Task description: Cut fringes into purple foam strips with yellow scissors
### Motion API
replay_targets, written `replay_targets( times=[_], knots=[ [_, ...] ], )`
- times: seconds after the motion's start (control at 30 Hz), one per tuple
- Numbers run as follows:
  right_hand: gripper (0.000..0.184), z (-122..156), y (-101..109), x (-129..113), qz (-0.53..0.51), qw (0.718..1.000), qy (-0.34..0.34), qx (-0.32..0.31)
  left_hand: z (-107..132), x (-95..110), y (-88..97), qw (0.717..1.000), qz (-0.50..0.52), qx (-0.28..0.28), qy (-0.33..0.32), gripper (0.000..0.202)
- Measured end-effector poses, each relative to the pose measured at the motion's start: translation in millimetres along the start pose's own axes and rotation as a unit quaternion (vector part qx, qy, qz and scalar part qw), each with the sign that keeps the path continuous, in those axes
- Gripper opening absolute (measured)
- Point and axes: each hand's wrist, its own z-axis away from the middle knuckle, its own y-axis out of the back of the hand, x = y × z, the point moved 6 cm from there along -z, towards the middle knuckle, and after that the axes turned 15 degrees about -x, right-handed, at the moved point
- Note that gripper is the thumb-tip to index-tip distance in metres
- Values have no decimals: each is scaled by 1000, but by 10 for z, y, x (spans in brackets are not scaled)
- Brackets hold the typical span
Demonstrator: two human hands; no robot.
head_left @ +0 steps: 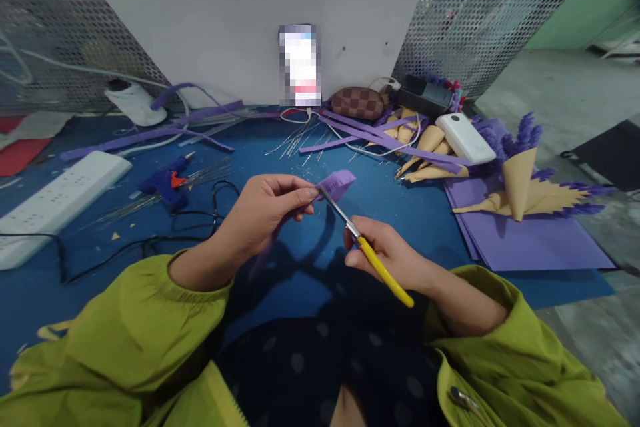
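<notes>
Between the thumb and fingers of my left hand is a purple paper strip, its fringed end sticking out past the fingertips and its tail hanging below the hand. My right hand is closed around a pair of scissors with yellow handles. The metal blades point up and to the left and meet the strip right beside my left thumb. How far the blades are apart I cannot tell.
A blue glue gun and a white power strip lie left. A phone leans on the back panel. Purple strips, a checkered pouch, a white power bank, paper-wrapped purple flowers and purple sheets are right.
</notes>
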Motion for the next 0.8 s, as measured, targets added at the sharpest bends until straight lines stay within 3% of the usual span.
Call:
replay_targets(
  times=[0.3,0.8],
  knots=[
    [49,7,-13,21,-14,1000,-5,-11,-13,-22,-11,1000,7,-8,-5,12],
    [50,-7,4,-17,-63,998,10,-27,-45,-63,-4,996,58,-44,41,14]
  ],
)
